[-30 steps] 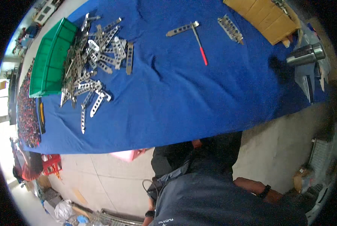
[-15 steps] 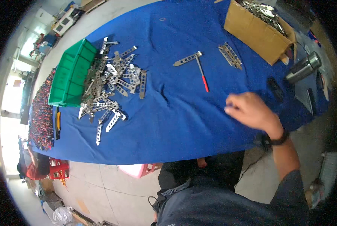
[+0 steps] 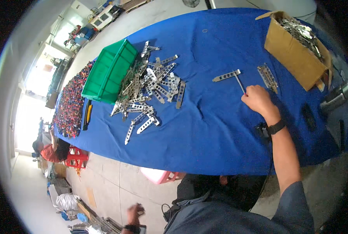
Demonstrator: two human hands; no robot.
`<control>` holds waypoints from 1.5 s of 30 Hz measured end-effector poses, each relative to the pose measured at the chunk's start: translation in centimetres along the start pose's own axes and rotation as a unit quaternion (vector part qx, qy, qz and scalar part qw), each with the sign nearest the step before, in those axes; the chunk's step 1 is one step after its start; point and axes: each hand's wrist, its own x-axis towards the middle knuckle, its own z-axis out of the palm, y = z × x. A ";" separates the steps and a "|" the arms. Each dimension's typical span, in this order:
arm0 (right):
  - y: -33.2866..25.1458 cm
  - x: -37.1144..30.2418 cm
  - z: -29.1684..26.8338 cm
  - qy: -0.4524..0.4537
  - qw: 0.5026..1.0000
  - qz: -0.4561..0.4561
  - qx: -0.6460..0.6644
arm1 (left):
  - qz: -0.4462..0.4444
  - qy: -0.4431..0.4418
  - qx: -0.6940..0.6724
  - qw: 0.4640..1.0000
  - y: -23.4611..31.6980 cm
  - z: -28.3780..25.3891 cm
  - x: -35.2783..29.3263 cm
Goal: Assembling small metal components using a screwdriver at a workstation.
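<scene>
My right hand, with a dark band on its wrist, is closed over the red handle of a slim metal tool. The handle is almost wholly covered; the tool's thin shaft shows beyond my fingers. Its far end meets the bent end of a single perforated metal bracket lying on the blue cloth. Low in the picture, beyond the table edge, my left hand hangs beside my body. Blur and shadow hide its fingers. Right of the tool lies a small group of similar brackets.
Many loose brackets lie beside a green bin. A cardboard box of metal parts and a steel flask stand at the right. Small multicoloured pieces cover the left end. Another person sits beyond.
My right hand has moved forward onto the tool's red handle, which lay free before. My left hand has come into view at the bottom. The whole view has shifted.
</scene>
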 end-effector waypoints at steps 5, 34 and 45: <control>1.6 0.3 0.3 0.062 0.986 -0.014 0.156 | 0.263 -0.081 0.050 0.960 17.6 8.7 1.0; 3.4 1.2 3.3 0.157 0.789 -0.106 0.584 | 0.696 -0.172 0.124 0.686 33.3 49.8 1.3; 3.9 1.2 3.1 0.161 0.774 -0.025 0.612 | 0.684 -0.227 0.145 0.678 33.3 49.6 1.3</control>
